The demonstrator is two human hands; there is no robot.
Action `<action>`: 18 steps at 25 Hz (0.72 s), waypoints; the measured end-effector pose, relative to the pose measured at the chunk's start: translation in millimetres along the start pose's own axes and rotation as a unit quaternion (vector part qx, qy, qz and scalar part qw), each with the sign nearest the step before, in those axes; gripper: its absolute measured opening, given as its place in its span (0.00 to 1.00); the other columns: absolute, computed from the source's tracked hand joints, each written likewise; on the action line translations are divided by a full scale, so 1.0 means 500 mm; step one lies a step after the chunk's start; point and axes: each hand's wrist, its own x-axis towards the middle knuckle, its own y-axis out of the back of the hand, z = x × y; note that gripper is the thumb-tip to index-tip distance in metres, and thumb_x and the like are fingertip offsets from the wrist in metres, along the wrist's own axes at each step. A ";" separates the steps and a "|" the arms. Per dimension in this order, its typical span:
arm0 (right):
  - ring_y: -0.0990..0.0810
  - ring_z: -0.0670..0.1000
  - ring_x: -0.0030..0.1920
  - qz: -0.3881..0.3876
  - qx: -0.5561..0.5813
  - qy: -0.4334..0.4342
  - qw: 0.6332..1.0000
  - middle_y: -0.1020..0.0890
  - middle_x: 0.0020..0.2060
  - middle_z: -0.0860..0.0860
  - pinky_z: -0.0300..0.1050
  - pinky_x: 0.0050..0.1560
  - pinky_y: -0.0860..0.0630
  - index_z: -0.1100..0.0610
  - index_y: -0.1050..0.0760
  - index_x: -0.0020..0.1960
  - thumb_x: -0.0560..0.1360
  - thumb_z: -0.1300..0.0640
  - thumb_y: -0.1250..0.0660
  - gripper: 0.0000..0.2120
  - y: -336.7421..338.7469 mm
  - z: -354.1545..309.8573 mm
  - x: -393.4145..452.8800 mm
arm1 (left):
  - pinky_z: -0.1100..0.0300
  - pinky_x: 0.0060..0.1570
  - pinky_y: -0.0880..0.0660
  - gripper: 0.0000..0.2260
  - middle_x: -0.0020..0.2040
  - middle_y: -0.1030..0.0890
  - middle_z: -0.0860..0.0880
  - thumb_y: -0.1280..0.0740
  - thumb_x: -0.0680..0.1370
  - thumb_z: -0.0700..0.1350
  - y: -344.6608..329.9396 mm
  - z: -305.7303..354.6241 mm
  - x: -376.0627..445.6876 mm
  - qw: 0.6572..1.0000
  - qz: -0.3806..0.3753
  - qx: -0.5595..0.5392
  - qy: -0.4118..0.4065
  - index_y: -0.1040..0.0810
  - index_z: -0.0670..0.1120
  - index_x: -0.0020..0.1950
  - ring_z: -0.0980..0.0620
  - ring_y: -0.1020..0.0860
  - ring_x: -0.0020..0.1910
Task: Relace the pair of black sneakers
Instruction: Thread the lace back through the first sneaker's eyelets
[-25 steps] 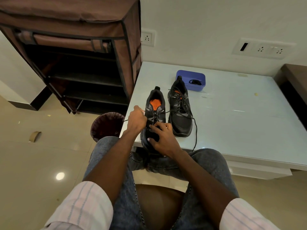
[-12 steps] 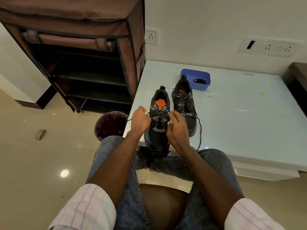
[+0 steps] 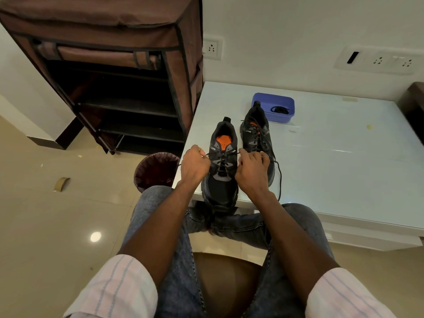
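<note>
a brown fabric shoe rack [image 3: 110,72] stands left of the white table [image 3: 332,157]. at the table's near left corner stand two black sneakers: the near sneaker [image 3: 221,171] at the front edge, the far sneaker [image 3: 258,138] just beside it. the left hand [image 3: 195,165] grasps one end of the black lace [image 3: 220,154], the right hand [image 3: 251,171] grasps the other. behind the sneakers sits a blue tray [image 3: 275,117].

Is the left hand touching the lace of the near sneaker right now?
Touching. The head view shows the left hand with fingers curled around the lace, which runs taut from the fist to the near sneaker.
</note>
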 end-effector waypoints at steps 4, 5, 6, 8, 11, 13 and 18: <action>0.52 0.58 0.79 -0.121 -0.039 0.021 0.992 0.36 0.75 0.55 0.58 0.76 0.65 0.59 0.51 0.79 0.75 0.60 0.37 0.37 -0.009 0.012 0.010 | 0.53 0.48 0.23 0.04 0.46 0.20 0.47 0.35 0.76 0.36 0.007 -0.002 -0.014 0.999 -0.040 -0.022 -0.004 0.24 0.42 0.49 0.48 0.22 0.46; 0.49 0.58 0.78 -0.136 -0.044 0.020 0.990 0.31 0.72 0.56 0.58 0.76 0.65 0.59 0.50 0.79 0.75 0.59 0.38 0.36 -0.012 0.012 0.010 | 0.52 0.49 0.22 0.03 0.46 0.20 0.47 0.35 0.76 0.37 0.008 -0.005 -0.013 0.999 -0.045 -0.025 -0.004 0.23 0.43 0.49 0.48 0.21 0.47; 0.43 0.59 0.76 -0.129 -0.044 0.020 0.990 0.26 0.67 0.56 0.58 0.76 0.62 0.59 0.47 0.78 0.75 0.59 0.38 0.34 -0.013 0.012 0.009 | 0.51 0.49 0.22 0.03 0.45 0.20 0.47 0.35 0.76 0.37 0.007 -0.009 -0.010 0.998 -0.048 -0.029 -0.001 0.23 0.43 0.48 0.48 0.21 0.47; 0.33 0.59 0.67 -0.083 -0.040 0.019 0.996 0.20 0.57 0.55 0.56 0.74 0.52 0.56 0.37 0.73 0.74 0.59 0.38 0.27 -0.002 0.005 0.007 | 0.49 0.47 0.20 0.04 0.44 0.19 0.47 0.36 0.76 0.37 0.002 -0.015 -0.002 0.998 -0.050 -0.048 0.013 0.23 0.45 0.46 0.47 0.19 0.46; 0.23 0.52 0.49 -0.095 0.149 -0.050 0.983 0.18 0.41 0.53 0.52 0.63 0.34 0.55 0.29 0.68 0.75 0.58 0.37 0.20 0.027 -0.012 0.003 | 0.55 0.36 0.20 0.04 0.42 0.18 0.45 0.37 0.77 0.36 -0.006 -0.006 0.002 0.986 -0.088 -0.127 0.062 0.23 0.43 0.45 0.49 0.19 0.36; 0.21 0.49 0.37 -0.174 0.410 -0.098 0.890 0.17 0.35 0.53 0.48 0.48 0.25 0.57 0.24 0.64 0.77 0.62 0.37 0.15 0.062 -0.027 -0.006 | 0.59 0.32 0.22 0.06 0.41 0.19 0.42 0.38 0.78 0.33 0.001 0.009 0.000 0.955 -0.144 -0.231 0.117 0.24 0.41 0.48 0.51 0.20 0.32; 0.15 0.50 0.49 -0.215 0.615 -0.040 0.758 0.14 0.47 0.54 0.39 0.49 0.20 0.60 0.20 0.58 0.80 0.68 0.39 0.12 0.141 -0.061 -0.017 | 0.50 0.57 0.21 0.12 0.48 0.18 0.40 0.44 0.84 0.39 0.039 0.029 -0.019 0.821 -0.348 -0.423 0.163 0.22 0.38 0.60 0.45 0.17 0.47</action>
